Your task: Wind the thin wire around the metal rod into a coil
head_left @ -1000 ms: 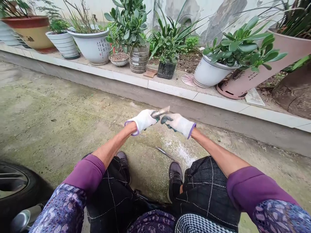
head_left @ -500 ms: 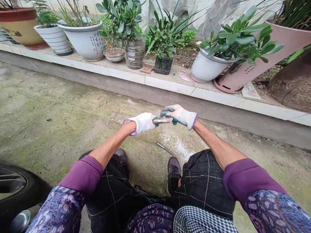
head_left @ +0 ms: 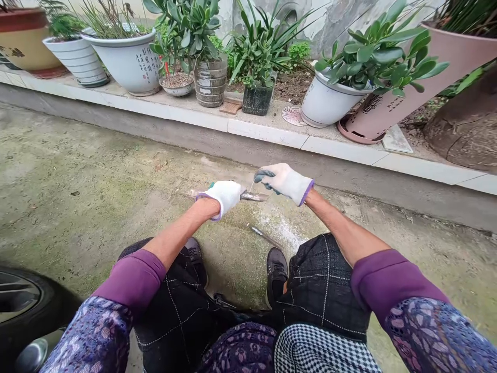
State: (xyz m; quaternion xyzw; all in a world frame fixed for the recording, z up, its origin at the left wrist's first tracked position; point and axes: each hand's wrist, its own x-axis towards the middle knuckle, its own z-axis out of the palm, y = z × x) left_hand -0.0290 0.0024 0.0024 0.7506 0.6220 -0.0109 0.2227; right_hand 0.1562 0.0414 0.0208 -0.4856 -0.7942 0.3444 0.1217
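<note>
My left hand point(head_left: 225, 199), in a white work glove with a purple cuff, is closed round a short, worn metal tube point(head_left: 254, 197). The tube's free end points right, and a pale piece shows behind the wrist on the left. My right hand point(head_left: 285, 181), in a matching glove with dark grey-green fingers, is pinched just above the tube. From its fingertips a thin whitish strand point(head_left: 251, 187) runs down to the tube. Below, a slim metal rod point(head_left: 264, 236) lies on the ground beside my right shoe point(head_left: 277, 267).
White powder or shavings point(head_left: 285, 230) are scattered on the mossy concrete. A low tiled ledge point(head_left: 267, 132) crosses ahead, bearing several potted plants, among them a white pot point(head_left: 326, 103) and a leaning pink pot point(head_left: 384, 111). A vehicle wheel point(head_left: 23, 292) stands at the lower left.
My left hand has shifted slightly left with the tube. My right hand has come off the tube's end and now sits above it, with the thin strand between them.
</note>
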